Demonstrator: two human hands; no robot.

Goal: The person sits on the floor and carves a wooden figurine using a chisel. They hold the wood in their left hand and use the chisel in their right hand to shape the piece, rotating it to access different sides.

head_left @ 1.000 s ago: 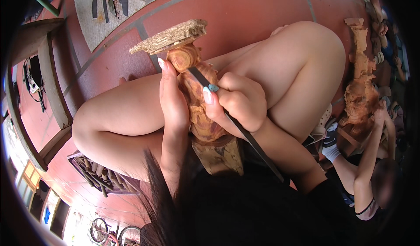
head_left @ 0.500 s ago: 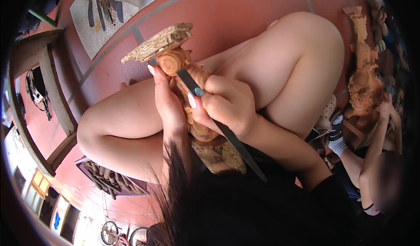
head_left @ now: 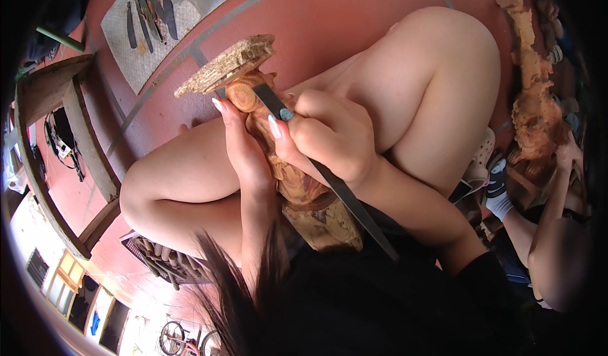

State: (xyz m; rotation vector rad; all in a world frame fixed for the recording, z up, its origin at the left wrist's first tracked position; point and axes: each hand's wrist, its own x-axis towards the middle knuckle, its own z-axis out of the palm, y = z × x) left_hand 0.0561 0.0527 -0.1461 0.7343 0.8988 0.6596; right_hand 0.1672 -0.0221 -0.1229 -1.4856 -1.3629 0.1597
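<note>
- Holding the carving [head_left: 297, 185] upright between the bare knees, the person works with both hands closed around it; the carving is the landmark here.
- Nearest the camera, dark hair hangs just below the carving's rough base, which rests against dark clothing.
- Right hand [head_left: 329, 137]: its grip is clamped on a chisel [head_left: 335, 185], a long flat dark blade running from below right of the carving up to its top, where the tip lies against the wood under the slab [head_left: 228, 65].
- Left hand [head_left: 244, 153]: its grip is wrapped round the carving's left side, fingers pointing up, the fingertips touching the wood just beside the chisel tip.
- The slab, a rough flat piece, caps the carving's top and tilts up to the right.
- Left of the carving, past the left knee, a tray of tools [head_left: 161, 264] lies on the red floor [head_left: 354, 20].
- Further left stands a wooden bench [head_left: 76, 134].
- Well above and left of the carving, a grey mat [head_left: 158, 20] on the floor carries several dark blades.
- Far right of the carving, another person's hand [head_left: 570, 156] rests on a second tall carved piece [head_left: 535, 103], beside white shoes.
</note>
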